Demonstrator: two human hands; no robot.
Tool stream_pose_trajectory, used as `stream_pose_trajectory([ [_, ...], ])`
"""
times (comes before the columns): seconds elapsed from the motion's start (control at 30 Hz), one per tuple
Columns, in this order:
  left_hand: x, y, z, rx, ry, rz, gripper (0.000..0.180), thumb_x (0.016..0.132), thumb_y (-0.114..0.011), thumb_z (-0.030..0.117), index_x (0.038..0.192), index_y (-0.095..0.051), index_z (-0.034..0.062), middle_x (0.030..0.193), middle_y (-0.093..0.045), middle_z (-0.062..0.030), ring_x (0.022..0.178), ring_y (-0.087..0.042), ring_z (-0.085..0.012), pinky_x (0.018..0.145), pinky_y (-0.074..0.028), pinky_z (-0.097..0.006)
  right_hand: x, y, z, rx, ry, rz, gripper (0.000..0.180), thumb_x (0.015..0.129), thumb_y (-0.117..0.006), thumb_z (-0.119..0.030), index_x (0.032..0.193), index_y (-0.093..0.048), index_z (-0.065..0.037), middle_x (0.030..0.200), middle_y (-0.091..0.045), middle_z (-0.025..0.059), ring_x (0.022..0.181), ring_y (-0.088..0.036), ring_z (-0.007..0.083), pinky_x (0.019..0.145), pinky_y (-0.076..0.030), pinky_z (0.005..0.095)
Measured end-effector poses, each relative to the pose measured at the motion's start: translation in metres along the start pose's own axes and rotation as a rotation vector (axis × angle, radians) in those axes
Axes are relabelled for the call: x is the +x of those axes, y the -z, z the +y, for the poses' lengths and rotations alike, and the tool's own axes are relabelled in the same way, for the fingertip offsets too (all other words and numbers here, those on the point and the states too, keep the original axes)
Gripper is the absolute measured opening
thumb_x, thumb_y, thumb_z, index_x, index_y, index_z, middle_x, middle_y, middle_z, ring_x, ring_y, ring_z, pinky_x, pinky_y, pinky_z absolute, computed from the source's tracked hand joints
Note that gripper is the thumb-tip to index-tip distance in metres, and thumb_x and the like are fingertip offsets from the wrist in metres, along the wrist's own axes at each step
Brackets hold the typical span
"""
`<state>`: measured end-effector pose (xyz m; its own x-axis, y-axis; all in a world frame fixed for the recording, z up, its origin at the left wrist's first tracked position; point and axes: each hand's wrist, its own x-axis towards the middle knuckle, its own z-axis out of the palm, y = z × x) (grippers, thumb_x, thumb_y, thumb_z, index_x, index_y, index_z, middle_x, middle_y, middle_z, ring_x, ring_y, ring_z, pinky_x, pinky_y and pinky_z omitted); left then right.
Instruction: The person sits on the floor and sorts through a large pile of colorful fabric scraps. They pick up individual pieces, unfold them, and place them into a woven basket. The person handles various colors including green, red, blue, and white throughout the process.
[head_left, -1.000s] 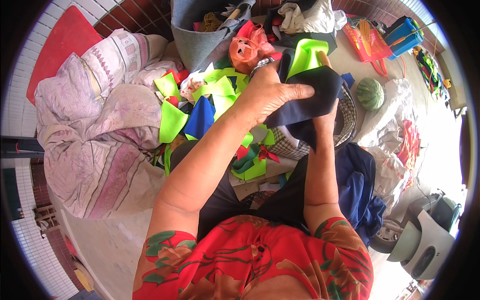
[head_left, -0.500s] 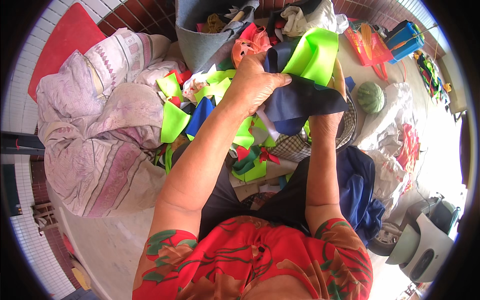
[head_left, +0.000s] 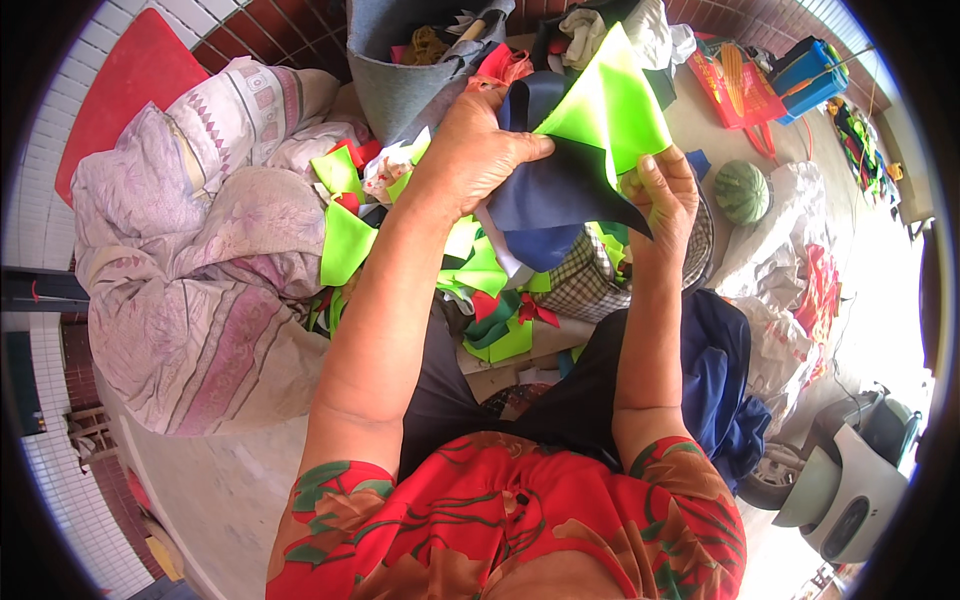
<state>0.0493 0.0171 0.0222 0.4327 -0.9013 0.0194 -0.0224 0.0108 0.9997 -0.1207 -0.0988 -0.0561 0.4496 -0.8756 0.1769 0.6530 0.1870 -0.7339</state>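
Observation:
A lime-green fabric piece (head_left: 612, 105) and a dark navy fabric piece (head_left: 560, 190) hang between my two hands. My left hand (head_left: 478, 150) is closed on the navy fabric, its thumb lying over the upper edge. At the right, my right hand (head_left: 665, 195) pinches the lower right corner of the lime-green fabric between thumb and fingers. A checked cloth bag (head_left: 590, 278) with scraps in it stands behind and below the held pieces. Lime-green, red, blue and white fabric scraps (head_left: 347, 240) are heaped left of my left forearm.
Large patterned cloth bundles (head_left: 215, 230) fill the left side. A grey felt bin (head_left: 400, 95) stands at the back. To the right are a watermelon (head_left: 742, 193), a red bag (head_left: 740, 90), a blue container (head_left: 810, 80) and white plastic sheeting (head_left: 785, 250). Navy cloth (head_left: 715, 370) lies beside my right leg.
My right hand has come out from behind the fabric and now grips the lime-green corner. The lime-green piece is spread wider. My left hand has shifted slightly left with the navy fabric.

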Motion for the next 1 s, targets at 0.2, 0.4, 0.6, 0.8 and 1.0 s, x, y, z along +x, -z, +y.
stream_pose_trajectory([
  [0.2, 0.003, 0.032, 0.002, 0.583, -0.116, 0.124, 0.033, 0.071, -0.063, 0.001, 0.104, -0.062, 0.0003, 0.084, -0.067, -0.0068, 0.076, -0.061, -0.0125, 0.073, -0.048, -0.027, 0.013, 0.021, 0.001, -0.313, 0.034, 0.204, 0.029, 0.087, -0.058, -0.021, 0.107, -0.058, 0.0, 0.095, -0.06, 0.0067, 0.079, -0.055, 0.0102, 0.067, -0.045, 0.0225],
  [0.4, -0.004, 0.07, 0.002, 1.434, 0.015, 0.278, 0.034, 0.07, -0.056, 0.006, 0.103, -0.065, 0.014, 0.095, -0.065, -0.0144, 0.093, -0.06, -0.0339, 0.077, -0.047, -0.041, 0.031, 0.123, 0.012, -0.509, 0.066, 0.462, 0.027, 0.083, -0.061, -0.021, 0.101, -0.061, -0.001, 0.086, -0.06, 0.0022, 0.075, -0.055, 0.0086, 0.063, -0.044, 0.0194],
  [0.6, -0.007, 0.081, -0.004, 1.52, 0.142, 0.24, 0.05, 0.068, -0.068, 0.018, 0.116, -0.056, 0.0142, 0.117, -0.057, -0.0055, 0.104, -0.056, -0.0254, 0.085, -0.042, -0.038, 0.031, 0.176, 0.013, -0.75, -0.151, 0.65, 0.027, 0.079, -0.064, -0.017, 0.102, -0.063, -0.002, 0.084, -0.06, 0.0021, 0.071, -0.052, 0.0084, 0.06, -0.04, 0.02],
  [0.8, -0.004, 0.043, -0.006, 1.367, -0.151, 0.14, 0.04, 0.075, -0.064, 0.024, 0.113, -0.057, 0.0129, 0.109, -0.06, -0.011, 0.104, -0.054, -0.0305, 0.088, -0.042, -0.04, 0.035, 0.196, 0.037, -0.934, -0.176, 0.487, 0.029, 0.074, -0.069, -0.012, 0.1, -0.064, 0.001, 0.088, -0.066, 0.0089, 0.08, -0.061, 0.0141, 0.075, -0.047, 0.0252],
  [1.0, -0.006, 0.013, -0.005, 1.291, -0.075, -0.148, 0.038, 0.076, -0.064, 0.025, 0.111, -0.057, 0.0119, 0.103, -0.062, -0.0121, 0.098, -0.057, -0.0309, 0.083, -0.043, -0.041, 0.035, 0.202, 0.082, -1.378, -0.392, 0.189, 0.045, 0.066, -0.074, -0.024, 0.106, -0.063, -0.006, 0.09, -0.065, 0.0139, 0.083, -0.063, 0.0238, 0.074, -0.049, 0.0312],
])
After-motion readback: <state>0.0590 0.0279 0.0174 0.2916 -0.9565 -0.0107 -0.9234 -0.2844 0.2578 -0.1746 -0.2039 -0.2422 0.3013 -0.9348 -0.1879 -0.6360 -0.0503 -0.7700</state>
